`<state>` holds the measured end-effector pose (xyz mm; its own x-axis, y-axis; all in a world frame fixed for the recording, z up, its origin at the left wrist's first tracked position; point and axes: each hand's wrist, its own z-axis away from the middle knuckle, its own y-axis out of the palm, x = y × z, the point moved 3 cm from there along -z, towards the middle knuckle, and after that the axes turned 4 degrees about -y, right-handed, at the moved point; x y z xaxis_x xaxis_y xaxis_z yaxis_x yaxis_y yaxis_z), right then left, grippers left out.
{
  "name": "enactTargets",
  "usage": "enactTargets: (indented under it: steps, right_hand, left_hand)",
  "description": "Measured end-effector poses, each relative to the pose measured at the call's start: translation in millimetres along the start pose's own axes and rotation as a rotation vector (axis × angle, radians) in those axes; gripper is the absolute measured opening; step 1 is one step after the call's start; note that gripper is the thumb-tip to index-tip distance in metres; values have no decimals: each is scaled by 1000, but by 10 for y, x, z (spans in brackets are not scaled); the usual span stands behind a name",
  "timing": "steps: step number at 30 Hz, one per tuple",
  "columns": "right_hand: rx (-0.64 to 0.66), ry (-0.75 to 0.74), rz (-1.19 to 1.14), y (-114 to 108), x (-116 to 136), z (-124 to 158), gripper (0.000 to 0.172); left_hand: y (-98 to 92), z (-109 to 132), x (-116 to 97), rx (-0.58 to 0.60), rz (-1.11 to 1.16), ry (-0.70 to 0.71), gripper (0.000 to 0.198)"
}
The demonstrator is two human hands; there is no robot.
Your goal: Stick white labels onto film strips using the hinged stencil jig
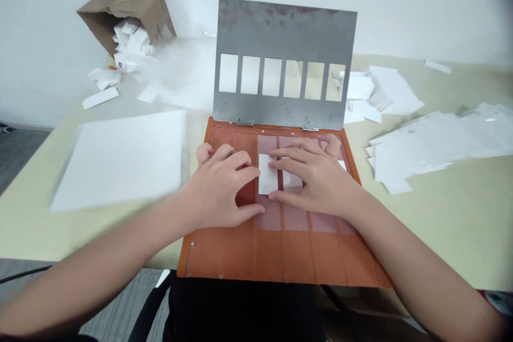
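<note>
the left hand (218, 189) curls open, fingertips just beside a white paper slip (267, 174) whose long axis runs away from the person on an orange hinged board (280, 262). the right hand (310, 176) lies open, fingers across that slip and a second slip (292, 181), gripping neither.

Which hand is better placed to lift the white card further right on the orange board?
Right, probably: the right hand lies over that white card, fingers above it and thumb below. The left hand stops at the neighbouring card, which sits between it and this one.
</note>
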<state>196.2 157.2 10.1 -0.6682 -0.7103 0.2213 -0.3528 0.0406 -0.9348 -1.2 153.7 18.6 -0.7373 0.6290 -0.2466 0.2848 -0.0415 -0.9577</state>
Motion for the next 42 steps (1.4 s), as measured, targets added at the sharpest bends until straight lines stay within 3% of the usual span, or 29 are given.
enactTargets:
  steps: [12, 21, 27, 34, 39, 42]
  right_hand:
    - [-11, 9, 1, -1, -6, 2, 35]
    - [63, 65, -27, -77, -8, -13, 28]
    - [121, 81, -36, -79, -43, 0, 39]
    - [116, 63, -59, -88, -41, 2, 31]
    - [93, 20, -42, -64, -39, 12, 60]
    - [63, 15, -34, -42, -34, 11, 56]
  left_hand:
    - [3, -1, 10, 20, 14, -12, 45]
    - [-15, 11, -40, 22, 20, 18, 41]
    - [14, 24, -75, 25, 18, 65, 59]
    - [55, -10, -34, -111, -4, -1, 32]
    - [98, -24, -15, -182, -50, 6, 23]
    - [117, -28, -14, -203, -80, 15, 25]
